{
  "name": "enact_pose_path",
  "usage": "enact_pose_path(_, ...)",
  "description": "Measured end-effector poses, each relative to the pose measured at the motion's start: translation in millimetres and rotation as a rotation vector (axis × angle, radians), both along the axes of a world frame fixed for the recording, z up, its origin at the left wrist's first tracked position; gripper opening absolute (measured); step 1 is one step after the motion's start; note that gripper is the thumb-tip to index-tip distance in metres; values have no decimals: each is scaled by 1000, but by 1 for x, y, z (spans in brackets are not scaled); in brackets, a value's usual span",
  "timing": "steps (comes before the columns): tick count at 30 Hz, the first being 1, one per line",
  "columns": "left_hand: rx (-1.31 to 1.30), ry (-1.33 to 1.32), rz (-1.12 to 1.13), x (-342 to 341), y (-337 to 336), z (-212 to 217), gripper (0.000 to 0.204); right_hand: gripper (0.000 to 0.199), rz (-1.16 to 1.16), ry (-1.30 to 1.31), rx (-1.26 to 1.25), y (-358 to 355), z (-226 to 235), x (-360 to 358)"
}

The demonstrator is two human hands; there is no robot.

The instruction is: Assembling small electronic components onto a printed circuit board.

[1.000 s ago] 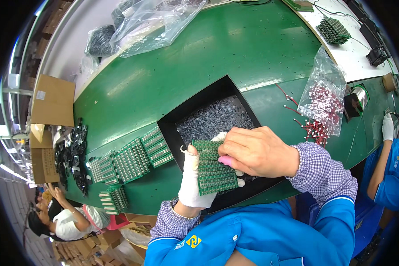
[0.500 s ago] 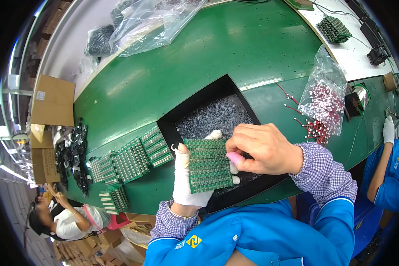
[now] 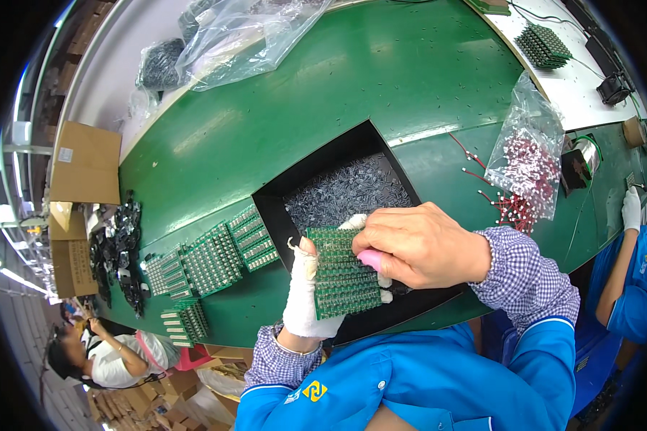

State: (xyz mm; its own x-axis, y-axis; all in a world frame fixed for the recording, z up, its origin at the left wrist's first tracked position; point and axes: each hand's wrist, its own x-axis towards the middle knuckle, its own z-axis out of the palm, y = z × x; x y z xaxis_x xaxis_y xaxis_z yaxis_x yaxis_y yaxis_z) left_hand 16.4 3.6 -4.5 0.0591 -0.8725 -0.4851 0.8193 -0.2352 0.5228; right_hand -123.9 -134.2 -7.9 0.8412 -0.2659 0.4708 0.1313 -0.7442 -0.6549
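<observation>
My left hand (image 3: 303, 302), in a white glove with the thumb tip bare, grips a green circuit board panel (image 3: 343, 287) covered with rows of small components. Its gloved fingertips show at the panel's far edge and right side. My right hand (image 3: 431, 248) is bare except for a pink finger cover, and its fingers are pinched together over the panel's upper right part. Whatever sits between those fingertips is hidden. Beneath both hands lies a black tray (image 3: 269, 221) holding a heap of small dark pieces (image 3: 349, 188).
Left of the tray lie several more circuit board panels (image 3: 212, 260), with dark parts (image 3: 128, 251) and cardboard boxes (image 3: 86, 165) beyond. A clear bag of red-wired connectors (image 3: 525, 169) rests at right. A plastic bag (image 3: 248, 47) lies at the back; a co-worker's gloved hand (image 3: 631, 208) is far right.
The panel and my left hand have shifted slightly right. My right fingers have moved left, further over the panel, and remain pinched.
</observation>
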Motion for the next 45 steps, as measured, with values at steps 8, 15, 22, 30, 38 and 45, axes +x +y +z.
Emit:
enact_pose_path(8,34,-75,-38,-6,-2,6,75,14,-50,-25,-110,4,-3,3)
enact_pose_path(15,-29,51,95,-1,-4,10,80,16,-66,-26,14,2,-3,-1)
enact_pose_path(22,-109,56,59,4,-4,5,86,13,-80,-53,-23,2,-5,1)
enact_pose_path(30,-5,-218,54,-9,-8,16,86,15,-138,19,-199,7,-2,5)
enact_pose_path(38,43,48,163,-4,-8,11,79,18,-119,6,-191,3,-1,3)
enact_pose_path(45,-184,204,23,17,-3,-6,82,15,-39,-11,-39,-2,1,-2)
